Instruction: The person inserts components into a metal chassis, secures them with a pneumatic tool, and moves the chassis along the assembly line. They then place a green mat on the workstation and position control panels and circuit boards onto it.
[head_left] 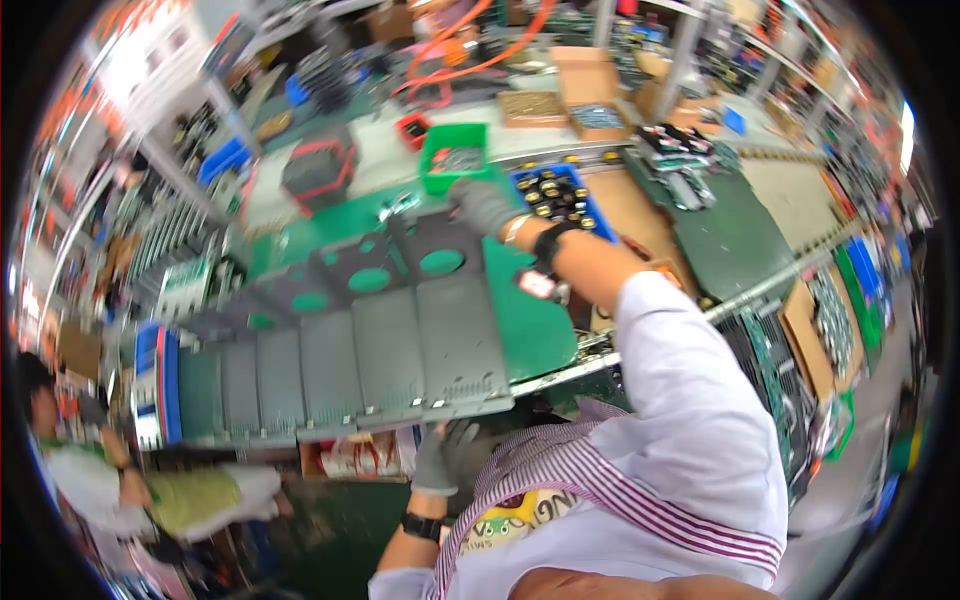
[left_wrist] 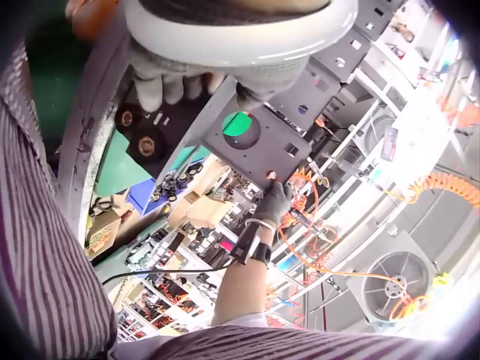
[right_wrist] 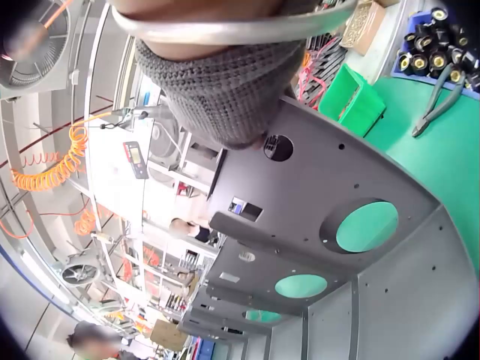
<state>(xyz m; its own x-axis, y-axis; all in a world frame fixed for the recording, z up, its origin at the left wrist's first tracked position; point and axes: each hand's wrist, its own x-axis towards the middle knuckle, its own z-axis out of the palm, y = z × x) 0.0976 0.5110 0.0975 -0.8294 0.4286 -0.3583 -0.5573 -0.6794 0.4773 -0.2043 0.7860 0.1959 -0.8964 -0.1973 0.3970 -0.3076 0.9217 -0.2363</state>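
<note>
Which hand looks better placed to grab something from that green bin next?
Probably the right hand: it grips the far edge of the grey panel, just beside the green bin. The left hand holds its near edge, by the body.

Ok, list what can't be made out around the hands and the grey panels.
- Right hand fingertips on the grey panel: right wrist view, the glove's own back covers them.
- Left hand fingertips: head view, the panel's near edge hides them.
- Green bin contents: head view, too small and blurred.
- Leftmost panels: head view, smeared by blur.
</note>
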